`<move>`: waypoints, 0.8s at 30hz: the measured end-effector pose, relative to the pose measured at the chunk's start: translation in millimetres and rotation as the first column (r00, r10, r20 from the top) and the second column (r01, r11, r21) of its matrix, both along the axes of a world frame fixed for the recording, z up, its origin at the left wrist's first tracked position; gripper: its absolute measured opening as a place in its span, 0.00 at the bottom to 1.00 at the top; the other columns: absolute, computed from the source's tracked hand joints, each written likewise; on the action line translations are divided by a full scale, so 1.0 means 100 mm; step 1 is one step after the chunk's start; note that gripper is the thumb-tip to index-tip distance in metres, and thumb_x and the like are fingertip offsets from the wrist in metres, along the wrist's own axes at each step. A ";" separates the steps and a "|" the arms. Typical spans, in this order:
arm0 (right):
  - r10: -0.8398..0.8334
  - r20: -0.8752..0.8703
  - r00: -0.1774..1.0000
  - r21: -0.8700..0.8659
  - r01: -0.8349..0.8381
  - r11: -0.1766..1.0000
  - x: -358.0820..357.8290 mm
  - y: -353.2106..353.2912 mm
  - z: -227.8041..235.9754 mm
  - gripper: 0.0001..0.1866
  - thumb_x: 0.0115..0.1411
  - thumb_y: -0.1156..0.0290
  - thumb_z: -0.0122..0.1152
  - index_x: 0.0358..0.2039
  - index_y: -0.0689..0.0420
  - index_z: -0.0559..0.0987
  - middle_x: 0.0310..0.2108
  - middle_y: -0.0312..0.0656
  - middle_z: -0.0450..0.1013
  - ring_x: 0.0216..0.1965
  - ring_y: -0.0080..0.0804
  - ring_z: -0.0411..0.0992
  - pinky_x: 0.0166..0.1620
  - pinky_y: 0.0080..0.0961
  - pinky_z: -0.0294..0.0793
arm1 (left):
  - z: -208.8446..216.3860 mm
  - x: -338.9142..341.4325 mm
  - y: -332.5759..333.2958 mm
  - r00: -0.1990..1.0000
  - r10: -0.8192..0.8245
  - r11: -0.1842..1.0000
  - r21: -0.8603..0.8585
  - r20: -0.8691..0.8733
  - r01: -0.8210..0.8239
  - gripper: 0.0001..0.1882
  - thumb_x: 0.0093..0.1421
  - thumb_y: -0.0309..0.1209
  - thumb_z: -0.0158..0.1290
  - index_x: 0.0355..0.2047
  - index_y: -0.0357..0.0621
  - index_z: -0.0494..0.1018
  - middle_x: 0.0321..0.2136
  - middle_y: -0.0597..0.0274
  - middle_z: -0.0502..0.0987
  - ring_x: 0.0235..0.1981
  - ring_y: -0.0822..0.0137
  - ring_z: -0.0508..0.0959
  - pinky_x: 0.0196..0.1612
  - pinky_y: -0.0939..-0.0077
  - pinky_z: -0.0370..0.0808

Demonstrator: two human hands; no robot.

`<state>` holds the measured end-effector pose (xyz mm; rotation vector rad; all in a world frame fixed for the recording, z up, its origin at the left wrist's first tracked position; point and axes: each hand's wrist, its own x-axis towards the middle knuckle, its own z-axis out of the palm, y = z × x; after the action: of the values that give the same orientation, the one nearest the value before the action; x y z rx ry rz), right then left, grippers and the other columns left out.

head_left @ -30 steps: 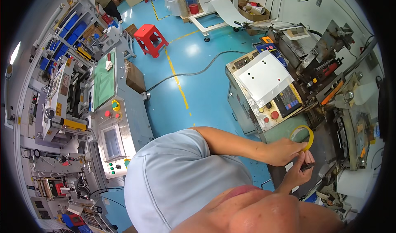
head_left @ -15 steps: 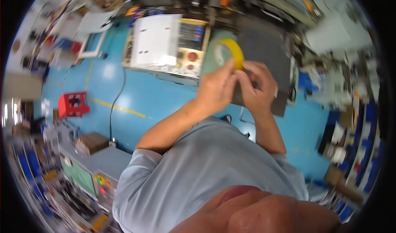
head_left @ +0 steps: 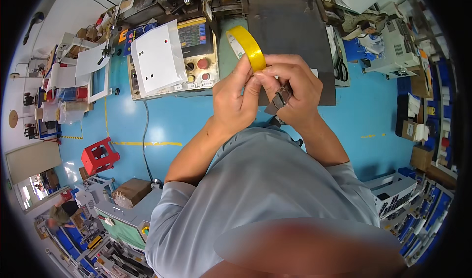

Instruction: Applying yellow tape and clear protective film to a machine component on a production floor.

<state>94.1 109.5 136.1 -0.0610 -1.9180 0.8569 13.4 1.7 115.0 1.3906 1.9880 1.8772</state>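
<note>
A roll of yellow tape (head_left: 249, 48) is held up on edge in front of my chest. My left hand (head_left: 235, 100) is closed, its thumb and fingers pinching the lower end of the roll. From the other side, my right hand (head_left: 297, 84) meets it, with bent fingers and the thumb tip pressed at the tape's near edge. A small dark object with a metallic sheen (head_left: 281, 97) sits in the right palm under the curled fingers; its kind is not clear. The fingertips hide where the tape's end might be.
Ahead stands a control panel (head_left: 199, 74) with knobs and a screen, partly covered by a white sheet (head_left: 156, 57). A dark flat board (head_left: 285, 25) lies beyond my hands, with black-handled scissors (head_left: 340, 70) beside it. A red stool (head_left: 100, 156) stands on the blue floor at left.
The view has shifted, so the panel and board appear farther left. Both hands stay together at the tape roll, and the dark object in the right palm shows more plainly.
</note>
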 end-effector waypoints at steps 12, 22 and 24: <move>-0.020 -0.073 0.997 0.062 0.024 0.998 -0.04 0.05 -0.04 0.10 0.47 0.83 0.68 0.30 0.62 0.77 0.31 0.42 0.76 0.25 0.30 0.75 0.24 0.21 0.74 | 0.01 0.02 0.02 1.000 0.000 1.000 0.003 0.017 0.000 0.23 0.60 0.21 0.51 0.56 0.29 0.64 0.33 0.49 0.80 0.32 0.61 0.82 0.34 0.76 0.75; -0.026 -0.005 1.000 -0.025 0.026 0.999 -0.01 0.07 -0.05 0.10 0.48 0.81 0.69 0.30 0.61 0.77 0.30 0.42 0.76 0.25 0.29 0.75 0.24 0.21 0.74 | 0.02 0.05 0.06 1.000 0.027 0.999 -0.016 0.000 -0.027 0.23 0.59 0.19 0.51 0.56 0.28 0.64 0.33 0.47 0.80 0.32 0.59 0.82 0.35 0.75 0.76; -0.040 -0.001 0.999 -0.009 0.040 0.999 -0.01 0.07 -0.03 0.10 0.48 0.80 0.69 0.31 0.61 0.77 0.30 0.42 0.76 0.25 0.29 0.75 0.24 0.21 0.74 | 0.01 0.04 0.06 1.000 0.024 0.999 -0.024 -0.010 -0.025 0.23 0.59 0.19 0.51 0.56 0.28 0.64 0.33 0.47 0.80 0.32 0.60 0.82 0.35 0.75 0.76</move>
<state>93.3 116.3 133.6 -0.1034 -1.9061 0.8386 17.1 7.6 116.1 1.3785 2.0345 1.8533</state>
